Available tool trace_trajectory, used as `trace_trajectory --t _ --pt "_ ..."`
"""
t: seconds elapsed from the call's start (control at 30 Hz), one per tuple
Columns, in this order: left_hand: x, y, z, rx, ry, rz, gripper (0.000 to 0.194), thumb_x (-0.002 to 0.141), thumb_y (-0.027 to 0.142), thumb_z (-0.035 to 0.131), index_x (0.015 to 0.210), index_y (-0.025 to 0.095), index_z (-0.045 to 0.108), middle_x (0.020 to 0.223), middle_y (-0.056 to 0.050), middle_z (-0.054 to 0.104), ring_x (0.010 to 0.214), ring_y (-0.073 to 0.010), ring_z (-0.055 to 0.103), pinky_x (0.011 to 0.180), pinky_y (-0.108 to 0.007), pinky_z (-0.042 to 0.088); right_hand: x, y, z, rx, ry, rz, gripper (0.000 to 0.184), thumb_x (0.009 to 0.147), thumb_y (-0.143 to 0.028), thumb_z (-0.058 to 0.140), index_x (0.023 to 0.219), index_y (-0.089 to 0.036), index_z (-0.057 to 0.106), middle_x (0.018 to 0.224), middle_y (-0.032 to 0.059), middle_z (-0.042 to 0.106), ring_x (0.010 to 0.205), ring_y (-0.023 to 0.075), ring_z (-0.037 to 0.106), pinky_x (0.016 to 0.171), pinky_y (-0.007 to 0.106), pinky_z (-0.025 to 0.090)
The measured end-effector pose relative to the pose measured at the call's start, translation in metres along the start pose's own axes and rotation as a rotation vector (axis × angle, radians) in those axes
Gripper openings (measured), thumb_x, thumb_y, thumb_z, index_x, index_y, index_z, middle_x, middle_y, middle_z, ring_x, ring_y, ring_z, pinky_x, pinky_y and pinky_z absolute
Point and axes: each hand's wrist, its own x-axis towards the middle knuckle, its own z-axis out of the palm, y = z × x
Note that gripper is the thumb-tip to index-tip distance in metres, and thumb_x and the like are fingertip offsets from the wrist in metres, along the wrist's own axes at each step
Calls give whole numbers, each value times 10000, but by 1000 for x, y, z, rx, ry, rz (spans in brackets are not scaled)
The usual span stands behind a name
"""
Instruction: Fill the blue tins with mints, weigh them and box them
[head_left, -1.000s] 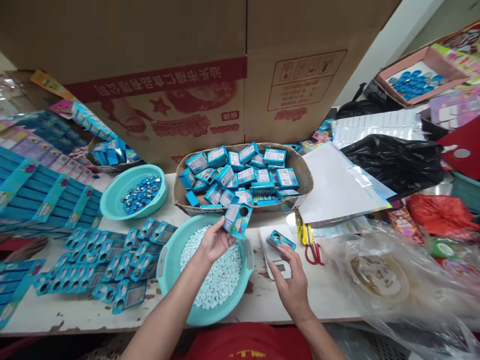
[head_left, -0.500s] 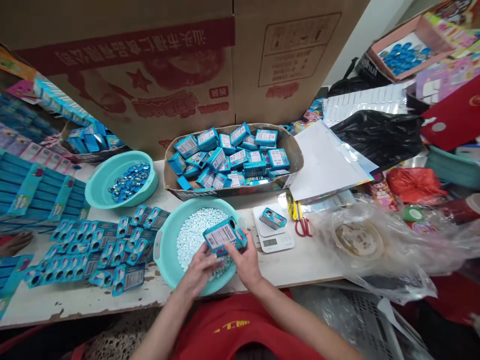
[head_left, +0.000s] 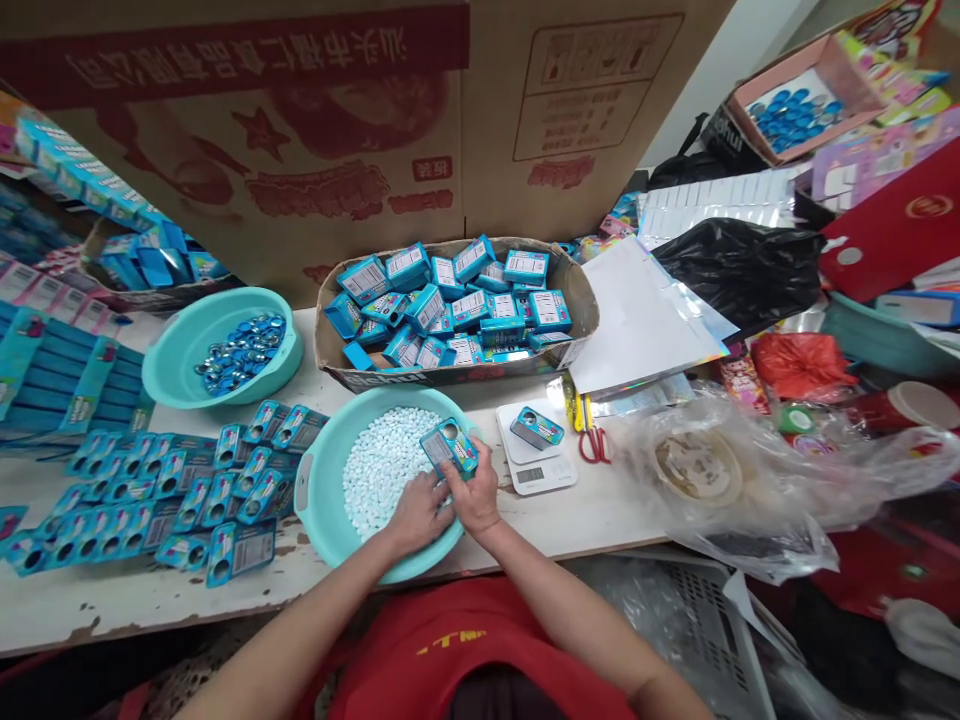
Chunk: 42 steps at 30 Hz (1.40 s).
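Observation:
My right hand [head_left: 475,487] is closed around a small blue box [head_left: 450,447], tilted over the basin, with a round hole in the side facing up. My left hand [head_left: 421,512] is just below and left of it, low over the small white candies [head_left: 381,470]. Its fingers are curled, and their tips are hidden. The candies lie in a turquoise basin [head_left: 315,535]. Right of the basin, another blue box [head_left: 537,427] lies on a white digital scale [head_left: 536,475].
Behind the basin stands a cut-down carton [head_left: 450,377] of blue boxes. Rows of holed boxes [head_left: 240,550] and a turquoise bowl [head_left: 161,365] of blue-and-silver pieces are at left. Red-handled scissors [head_left: 594,445], white sheets [head_left: 634,320] and plastic film [head_left: 780,510] lie at right.
The box has turned from its printed label side to its holed side and is in my right hand. My left hand has come off it and moved down toward the candies. The view has shifted slightly.

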Motion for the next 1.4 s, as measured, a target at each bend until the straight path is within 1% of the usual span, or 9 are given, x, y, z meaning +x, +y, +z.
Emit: trace_trajectory --t 0.1,0.2,0.27,0.43,0.53,0.67,0.83,1.07,1.4 --pt "-19 -14 -15 393 -94 61 246 811 375 480 895 221 652 967 -103 592 901 -263 569 798 -368 409 3 -3 -2 -22 -5 -11 422 811 -447 561 1125 -176 484 989 90 627 885 214 615 795 343 500" --pt "-22 -22 -24 412 -29 -75 204 812 350 485 839 216 637 884 -72 609 799 -229 591 715 -320 411 5 -8 -5 -25 -12 -51 389 813 -454 573 1077 -175 510 958 78 615 889 210 604 803 346 496" --pt "-19 -22 -29 197 117 -178 153 763 347 559 754 208 622 769 -44 615 760 -209 590 669 -280 403 7 -10 -7 -30 -51 -101 354 813 -441 590 1043 -180 527 938 69 607 893 207 597 808 345 491" --pt "-17 4 -53 -766 463 -377 292 663 462 642 668 183 556 521 35 511 400 -100 432 400 -207 260 5 -14 -10 -111 -253 -227 295 821 -360 607 1061 -202 538 981 75 626 933 228 593 825 367 471" --pt "-18 27 -66 -1137 562 -216 258 670 407 648 711 176 539 568 38 543 390 -78 442 389 -195 285 2 -18 -7 -183 -373 -292 261 808 -326 617 1030 -203 560 959 76 633 916 250 591 797 385 464" --pt "-15 42 -73 -1334 710 -76 224 655 332 658 708 176 505 590 34 563 526 -116 576 536 -230 443 -4 -26 0 -178 -459 -322 247 799 -311 629 1017 -210 569 953 70 633 910 248 586 778 374 463" --pt "-12 43 -71 -1366 831 -102 263 675 356 661 676 177 469 563 50 547 526 -110 582 562 -236 455 -4 -37 1 -156 -490 -351 239 782 -273 641 1008 -223 579 942 61 640 902 242 584 781 365 460" --pt "-11 48 -72 -1288 811 -81 258 700 347 645 669 176 456 560 47 532 479 -99 543 497 -222 419 -2 -41 -4 -209 -561 -329 268 751 -218 664 1006 -214 581 953 58 645 914 246 586 774 362 447" --pt "-6 54 -66 -1179 814 -86 226 701 352 644 663 171 514 572 40 530 522 -98 537 554 -226 422 5 -43 -9 -188 -509 -292 267 736 -215 667 991 -222 587 935 50 644 909 240 596 774 350 455"
